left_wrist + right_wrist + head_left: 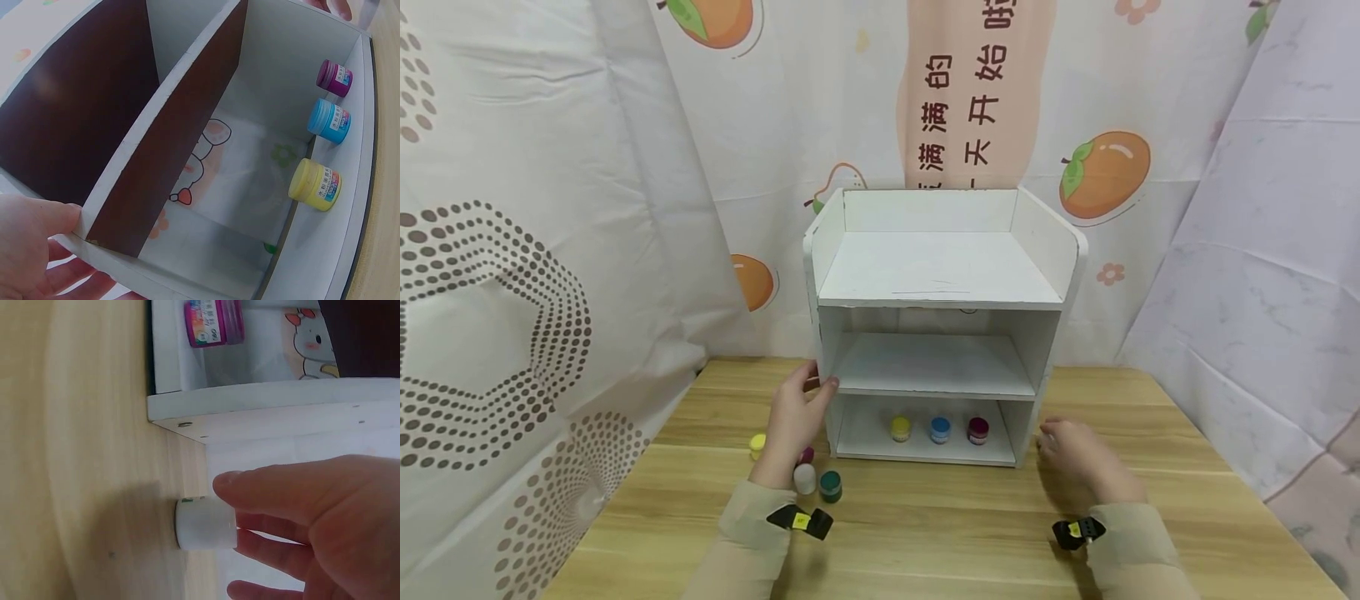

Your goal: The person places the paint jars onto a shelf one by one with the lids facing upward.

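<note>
A white shelf unit [940, 304] stands upright on the table. My left hand [793, 421] grips its left side panel, thumb at the front edge level with the middle board and fingers around the outer face. Beyond the right side panel, my right hand [1081, 457] pinches a small white jar [205, 524] between thumb and fingers, low over the table. Inside the bottom compartment are a yellow paint jar [315, 184], a blue paint jar [329, 120] and a purple paint jar [334, 78] in a row.
Left of the shelf, near my left forearm, are a white jar [805, 479], a dark green jar [831, 486], a yellow jar [757, 446] and a partly hidden purple jar [807, 456]. A printed curtain [760, 158] hangs behind the wooden table [940, 533].
</note>
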Tool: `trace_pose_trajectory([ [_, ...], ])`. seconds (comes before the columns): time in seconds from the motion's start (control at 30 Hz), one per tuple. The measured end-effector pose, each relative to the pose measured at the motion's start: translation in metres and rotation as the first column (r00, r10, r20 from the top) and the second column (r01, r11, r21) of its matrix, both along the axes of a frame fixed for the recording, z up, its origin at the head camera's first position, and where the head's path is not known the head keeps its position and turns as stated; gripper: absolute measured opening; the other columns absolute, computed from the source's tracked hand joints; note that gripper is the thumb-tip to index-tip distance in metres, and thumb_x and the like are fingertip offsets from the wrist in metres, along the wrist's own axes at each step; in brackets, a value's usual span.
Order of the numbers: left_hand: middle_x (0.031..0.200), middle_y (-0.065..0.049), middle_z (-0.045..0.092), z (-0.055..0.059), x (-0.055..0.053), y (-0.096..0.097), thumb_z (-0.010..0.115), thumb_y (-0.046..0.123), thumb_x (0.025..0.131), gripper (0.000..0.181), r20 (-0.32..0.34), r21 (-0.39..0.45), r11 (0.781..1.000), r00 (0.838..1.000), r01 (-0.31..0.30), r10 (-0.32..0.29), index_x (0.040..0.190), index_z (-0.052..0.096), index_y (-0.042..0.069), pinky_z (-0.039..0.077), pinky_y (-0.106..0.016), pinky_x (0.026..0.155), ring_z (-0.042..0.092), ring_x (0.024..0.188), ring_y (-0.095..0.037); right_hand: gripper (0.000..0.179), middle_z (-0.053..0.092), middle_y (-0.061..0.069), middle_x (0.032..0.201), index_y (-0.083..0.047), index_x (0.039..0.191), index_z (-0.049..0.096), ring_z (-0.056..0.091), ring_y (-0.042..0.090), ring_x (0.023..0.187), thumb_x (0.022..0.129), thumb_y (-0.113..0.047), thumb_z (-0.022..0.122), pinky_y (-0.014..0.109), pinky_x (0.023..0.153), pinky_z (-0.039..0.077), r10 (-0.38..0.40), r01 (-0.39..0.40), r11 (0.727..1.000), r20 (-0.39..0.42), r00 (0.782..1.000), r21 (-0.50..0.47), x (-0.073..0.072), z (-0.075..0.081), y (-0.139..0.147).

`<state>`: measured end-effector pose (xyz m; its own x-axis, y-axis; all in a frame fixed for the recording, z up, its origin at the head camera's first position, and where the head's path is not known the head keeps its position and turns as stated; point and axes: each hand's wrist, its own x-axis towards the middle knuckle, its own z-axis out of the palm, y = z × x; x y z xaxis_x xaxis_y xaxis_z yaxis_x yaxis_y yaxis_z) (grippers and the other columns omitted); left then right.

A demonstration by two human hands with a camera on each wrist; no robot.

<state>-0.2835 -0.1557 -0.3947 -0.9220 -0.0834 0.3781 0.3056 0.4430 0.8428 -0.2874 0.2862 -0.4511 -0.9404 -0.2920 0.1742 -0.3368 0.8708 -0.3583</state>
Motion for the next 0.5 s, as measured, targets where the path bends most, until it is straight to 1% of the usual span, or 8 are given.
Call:
trace_pose_trajectory([
  [0.1, 0.136, -0.012, 0.062, 0.001, 0.0, 0.0, 0.066, 0.028, 0.101, 0.044, -0.003, -0.003, 1.0, 1.0, 0.001, -0.001, 0.139, 0.059, 0.008, 0.055, -0.046, 0.095, 0.061, 0.123, -0.03, 0.021, 0.069, 0.023, 0.115, 0.003, 0.11, 0.072, 0.066, 0.047, 0.103, 0.094, -0.004, 0.062, 0.06, 0.091, 0.053, 0.012, -0.012, 1.0, 0.014, 1.0, -0.013, 0.006, 0.003, -0.001],
  [0.17, 0.136, -0.012, 0.062, 0.001, 0.0, 0.001, 0.066, 0.028, 0.101, 0.044, -0.004, -0.005, 1.0, 1.0, 0.003, -0.003, 0.139, 0.059, 0.008, 0.055, -0.046, 0.095, 0.06, 0.123, -0.03, 0.018, 0.071, 0.02, 0.107, 0.003, 0.104, 0.074, 0.068, 0.043, 0.097, 0.09, 0.0, 0.065, 0.058, 0.086, 0.055, 0.04, -0.04, 0.999, 0.005, 0.999, -0.004, 0.008, 0.005, -0.002],
  [0.23, 0.136, -0.012, 0.062, 0.001, 0.0, 0.001, 0.066, 0.028, 0.101, 0.043, 0.0, -0.005, 1.0, 1.0, 0.001, -0.001, 0.139, 0.059, 0.008, 0.055, -0.046, 0.095, 0.061, 0.122, -0.03, 0.017, 0.073, 0.017, 0.102, 0.003, 0.101, 0.075, 0.069, 0.039, 0.094, 0.087, 0.004, 0.067, 0.054, 0.083, 0.057, 0.066, -0.066, 0.998, 0.01, 0.998, 0.007, 0.011, 0.008, -0.002],
  [0.3, 0.136, -0.012, 0.062, 0.001, 0.0, 0.001, 0.066, 0.028, 0.101, 0.043, 0.007, -0.001, 1.0, 1.0, 0.001, -0.001, 0.139, 0.059, 0.009, 0.055, -0.046, 0.095, 0.06, 0.123, -0.03, 0.016, 0.074, 0.015, 0.097, 0.003, 0.097, 0.077, 0.07, 0.035, 0.089, 0.086, 0.008, 0.066, 0.049, 0.077, 0.059, 0.103, -0.103, 0.995, 0.02, 0.994, 0.017, 0.014, 0.011, -0.002],
  [0.4, 0.136, -0.011, 0.061, 0.0, 0.001, 0.001, 0.066, 0.028, 0.101, 0.043, 0.016, 0.001, 1.0, 1.0, -0.003, 0.003, 0.139, 0.059, 0.009, 0.055, -0.046, 0.095, 0.06, 0.123, -0.03, 0.016, 0.075, 0.011, 0.095, 0.0, 0.093, 0.079, 0.07, 0.026, 0.084, 0.085, 0.01, 0.068, 0.04, 0.07, 0.06, 0.132, -0.133, 0.991, 0.042, 0.99, 0.018, 0.018, 0.015, -0.001],
  [0.5, 0.135, -0.011, 0.062, 0.0, 0.0, 0.0, 0.066, 0.028, 0.101, 0.043, 0.017, 0.002, 1.0, 1.0, -0.005, 0.004, 0.139, 0.059, 0.009, 0.055, -0.046, 0.096, 0.06, 0.123, -0.03, 0.015, 0.075, 0.009, 0.093, -0.003, 0.089, 0.079, 0.07, 0.025, 0.082, 0.084, 0.009, 0.071, 0.036, 0.067, 0.06, 0.143, -0.144, 0.989, 0.067, 0.987, 0.013, 0.021, 0.02, -0.001],
])
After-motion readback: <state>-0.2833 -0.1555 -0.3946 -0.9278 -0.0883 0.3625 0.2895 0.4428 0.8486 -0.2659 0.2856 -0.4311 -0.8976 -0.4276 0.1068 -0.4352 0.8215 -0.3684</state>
